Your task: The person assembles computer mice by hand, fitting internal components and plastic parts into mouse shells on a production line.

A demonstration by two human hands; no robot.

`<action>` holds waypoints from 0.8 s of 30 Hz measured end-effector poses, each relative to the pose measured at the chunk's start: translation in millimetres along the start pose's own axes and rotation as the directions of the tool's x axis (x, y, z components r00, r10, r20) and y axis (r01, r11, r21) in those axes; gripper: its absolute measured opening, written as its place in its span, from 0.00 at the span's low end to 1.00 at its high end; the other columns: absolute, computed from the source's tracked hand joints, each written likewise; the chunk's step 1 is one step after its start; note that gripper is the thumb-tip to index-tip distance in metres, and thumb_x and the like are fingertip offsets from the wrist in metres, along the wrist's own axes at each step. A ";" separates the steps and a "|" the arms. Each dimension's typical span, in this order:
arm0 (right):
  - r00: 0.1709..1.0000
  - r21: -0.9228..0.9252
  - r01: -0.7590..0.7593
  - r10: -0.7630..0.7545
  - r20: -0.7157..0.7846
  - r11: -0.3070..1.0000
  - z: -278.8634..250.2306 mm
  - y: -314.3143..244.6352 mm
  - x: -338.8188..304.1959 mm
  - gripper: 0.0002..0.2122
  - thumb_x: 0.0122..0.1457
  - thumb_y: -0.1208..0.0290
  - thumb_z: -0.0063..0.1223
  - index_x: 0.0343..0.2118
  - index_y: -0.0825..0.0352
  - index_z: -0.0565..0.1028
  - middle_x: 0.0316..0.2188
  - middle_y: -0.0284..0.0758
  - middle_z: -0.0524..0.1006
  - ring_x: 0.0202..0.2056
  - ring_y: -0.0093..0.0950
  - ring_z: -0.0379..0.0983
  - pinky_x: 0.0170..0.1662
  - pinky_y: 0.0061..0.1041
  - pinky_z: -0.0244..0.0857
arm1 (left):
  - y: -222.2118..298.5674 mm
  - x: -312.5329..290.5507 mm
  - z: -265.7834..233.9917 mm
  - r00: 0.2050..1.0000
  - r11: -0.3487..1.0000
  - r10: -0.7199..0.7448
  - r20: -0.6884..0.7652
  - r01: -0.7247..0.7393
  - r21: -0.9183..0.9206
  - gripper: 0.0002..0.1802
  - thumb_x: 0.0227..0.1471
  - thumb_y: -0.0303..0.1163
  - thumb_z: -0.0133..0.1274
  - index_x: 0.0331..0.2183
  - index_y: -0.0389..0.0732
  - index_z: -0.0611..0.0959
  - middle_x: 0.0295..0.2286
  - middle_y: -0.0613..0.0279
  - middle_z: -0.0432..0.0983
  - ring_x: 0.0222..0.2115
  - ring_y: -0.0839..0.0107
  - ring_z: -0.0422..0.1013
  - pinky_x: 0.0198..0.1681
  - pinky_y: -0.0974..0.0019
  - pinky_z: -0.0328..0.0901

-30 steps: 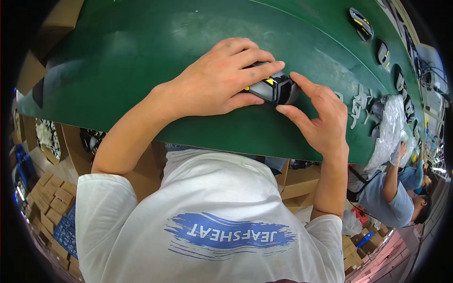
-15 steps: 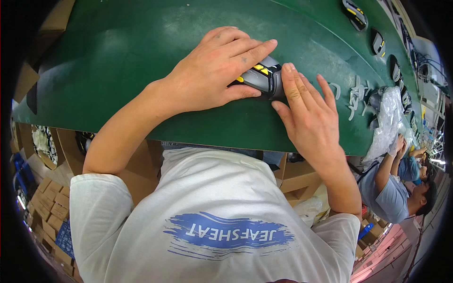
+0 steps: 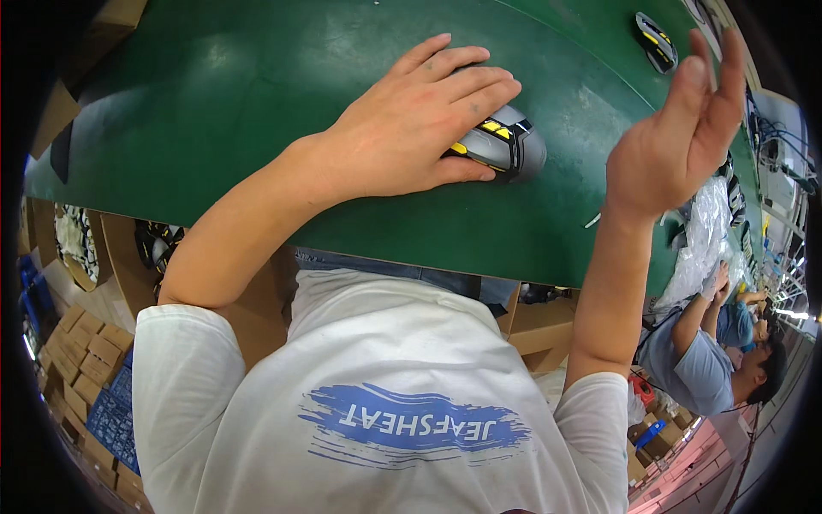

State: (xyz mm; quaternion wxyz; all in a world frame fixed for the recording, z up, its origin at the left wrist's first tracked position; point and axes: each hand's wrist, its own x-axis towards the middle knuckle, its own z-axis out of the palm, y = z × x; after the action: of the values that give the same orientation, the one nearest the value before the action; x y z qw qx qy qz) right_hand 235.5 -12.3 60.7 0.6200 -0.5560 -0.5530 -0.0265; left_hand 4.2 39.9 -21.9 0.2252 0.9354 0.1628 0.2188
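A grey and black moulded shell with yellow accents lies on the green table, its rounded grey end pointing right. My left hand lies over its left part, hiding that end. The thumb runs along the near side of the shell, while the fingers spread across its top and far side. Raised off to the right, my right hand is apart from the shell, with its fingers stretched upward and nothing visible in it.
A similar shell lies at the far right, with more along the right edge. Clear plastic wrapping sits near a co-worker on the right. Open cardboard boxes stand below the table's near edge; stacked cartons are at lower left.
My right hand has left the shell's right end and risen to the right. My left hand has shifted slightly right with the shell, whose rounded end now shows.
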 end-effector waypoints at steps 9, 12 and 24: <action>0.668 -0.224 0.275 -0.018 0.744 0.935 -67.3 20.3 -66.1 0.27 0.76 0.71 0.58 0.75 0.69 0.71 0.76 0.49 0.71 0.78 0.48 0.62 0.79 0.45 0.54 | 8.1 1.6 -2.5 0.997 0.999 -0.019 0.070 0.016 0.042 0.48 0.56 0.52 0.73 0.70 0.40 0.75 0.70 0.53 0.70 0.73 0.49 0.62 0.80 0.37 0.50; 0.942 -0.709 0.333 -0.178 0.286 0.622 -85.2 3.7 -0.1 0.22 0.73 0.75 0.53 0.68 0.73 0.76 0.65 0.47 0.77 0.53 0.44 0.79 0.56 0.39 0.75 | 5.3 4.4 -3.9 0.999 0.999 0.026 0.035 -0.027 0.035 0.50 0.56 0.54 0.73 0.71 0.40 0.74 0.72 0.50 0.68 0.75 0.47 0.59 0.81 0.38 0.48; 0.938 -0.234 0.019 0.064 0.342 0.972 -2.4 12.3 3.2 0.26 0.82 0.68 0.46 0.78 0.71 0.65 0.79 0.51 0.64 0.80 0.53 0.54 0.81 0.44 0.48 | 4.9 2.4 6.0 0.997 0.990 -0.080 0.015 0.078 0.114 0.54 0.54 0.63 0.72 0.70 0.40 0.74 0.75 0.46 0.62 0.77 0.46 0.55 0.82 0.36 0.47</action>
State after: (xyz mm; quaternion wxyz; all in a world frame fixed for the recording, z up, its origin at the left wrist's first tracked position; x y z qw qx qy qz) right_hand 246.3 -7.5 55.4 0.4434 -0.6273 -0.6401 0.0144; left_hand 10.2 34.6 -23.5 0.1816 0.9416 0.2096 0.1912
